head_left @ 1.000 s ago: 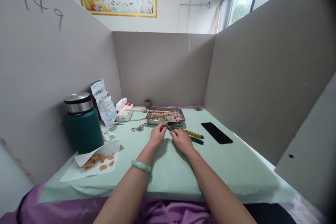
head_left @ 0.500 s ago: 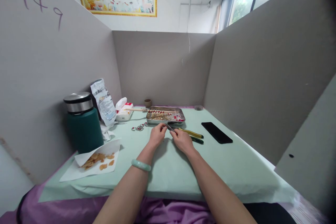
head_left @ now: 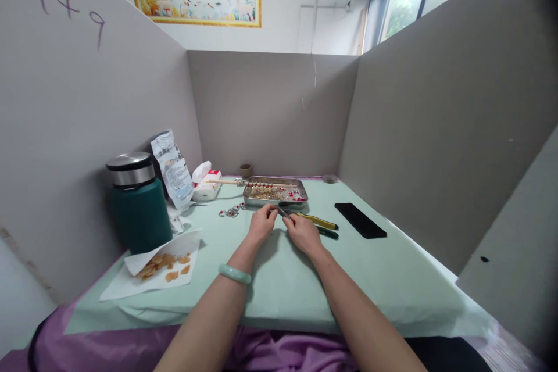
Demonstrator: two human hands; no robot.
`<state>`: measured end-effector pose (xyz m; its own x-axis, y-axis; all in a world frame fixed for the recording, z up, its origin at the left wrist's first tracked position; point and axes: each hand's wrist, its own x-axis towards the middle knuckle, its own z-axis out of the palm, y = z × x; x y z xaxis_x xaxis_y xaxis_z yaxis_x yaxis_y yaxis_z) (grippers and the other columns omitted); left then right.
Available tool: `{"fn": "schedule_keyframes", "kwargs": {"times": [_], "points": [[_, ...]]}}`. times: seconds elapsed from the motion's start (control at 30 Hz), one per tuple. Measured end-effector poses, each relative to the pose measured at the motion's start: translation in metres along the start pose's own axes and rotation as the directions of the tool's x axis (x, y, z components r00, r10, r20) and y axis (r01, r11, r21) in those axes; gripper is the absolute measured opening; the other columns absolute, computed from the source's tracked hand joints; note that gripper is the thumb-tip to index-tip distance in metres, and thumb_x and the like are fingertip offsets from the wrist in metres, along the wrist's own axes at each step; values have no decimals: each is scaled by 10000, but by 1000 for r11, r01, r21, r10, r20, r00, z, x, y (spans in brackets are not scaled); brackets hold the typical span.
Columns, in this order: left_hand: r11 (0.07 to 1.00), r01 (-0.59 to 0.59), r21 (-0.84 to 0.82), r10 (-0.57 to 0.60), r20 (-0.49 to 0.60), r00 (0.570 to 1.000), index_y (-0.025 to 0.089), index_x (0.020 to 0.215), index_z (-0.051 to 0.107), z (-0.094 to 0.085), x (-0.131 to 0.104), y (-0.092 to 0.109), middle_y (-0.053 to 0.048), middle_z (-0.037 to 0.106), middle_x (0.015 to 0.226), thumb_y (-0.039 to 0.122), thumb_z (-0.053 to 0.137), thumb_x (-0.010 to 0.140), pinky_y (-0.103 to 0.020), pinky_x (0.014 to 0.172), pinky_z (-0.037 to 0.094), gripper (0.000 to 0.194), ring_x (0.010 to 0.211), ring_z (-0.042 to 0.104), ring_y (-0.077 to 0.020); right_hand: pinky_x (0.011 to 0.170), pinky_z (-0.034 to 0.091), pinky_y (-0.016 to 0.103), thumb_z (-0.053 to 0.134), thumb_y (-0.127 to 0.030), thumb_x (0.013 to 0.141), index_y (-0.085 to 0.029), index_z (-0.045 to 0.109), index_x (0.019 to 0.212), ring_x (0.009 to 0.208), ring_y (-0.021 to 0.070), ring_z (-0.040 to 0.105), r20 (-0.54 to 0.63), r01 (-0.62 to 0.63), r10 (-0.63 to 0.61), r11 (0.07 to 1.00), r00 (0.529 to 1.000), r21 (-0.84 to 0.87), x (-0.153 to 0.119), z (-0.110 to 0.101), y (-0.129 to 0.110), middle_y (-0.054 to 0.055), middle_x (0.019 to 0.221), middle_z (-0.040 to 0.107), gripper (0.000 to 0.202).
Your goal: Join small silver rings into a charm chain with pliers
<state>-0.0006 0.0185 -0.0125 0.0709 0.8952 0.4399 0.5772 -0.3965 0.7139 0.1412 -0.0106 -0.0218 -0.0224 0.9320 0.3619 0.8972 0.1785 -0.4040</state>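
My left hand (head_left: 262, 224), a pale green bangle (head_left: 234, 274) on its wrist, pinches something too small to make out. Close beside it, my right hand (head_left: 303, 232) is closed on a slim metal tool (head_left: 283, 213), whose tip points at the left fingertips. Pliers (head_left: 320, 221) with yellow and dark green handles lie just beyond my right hand, partly hidden by it. Behind both hands stands a metal tray (head_left: 304, 200) of small gold-coloured and red pieces. A thin stick (head_left: 229, 182) strung with red beads rests across it. A beaded chain (head_left: 232, 210) lies left of the tray.
A black phone (head_left: 360, 220) lies to the right. On the left are a green flask (head_left: 139, 209), a foil pouch (head_left: 173, 170), a tissue pack (head_left: 206, 187) and brown flakes on white paper (head_left: 178, 286). A small brown cup (head_left: 245, 171) stands at the back. Grey partitions (head_left: 270, 110) enclose the table.
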Motion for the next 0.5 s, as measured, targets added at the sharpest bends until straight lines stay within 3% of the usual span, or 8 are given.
{"fn": "schedule_keyframes", "kwargs": {"times": [0.5], "points": [[1000, 1, -21, -1, -8, 1000, 158, 872, 657, 1, 1, -2, -38, 663, 751, 282, 461, 805, -240, 628, 381, 241, 662, 555, -136, 533, 214, 248, 348, -456, 912, -193, 623, 785, 698, 141, 560, 7, 6, -6, 1000, 1000, -12, -1, 0, 0, 30, 776, 653, 401]]}}
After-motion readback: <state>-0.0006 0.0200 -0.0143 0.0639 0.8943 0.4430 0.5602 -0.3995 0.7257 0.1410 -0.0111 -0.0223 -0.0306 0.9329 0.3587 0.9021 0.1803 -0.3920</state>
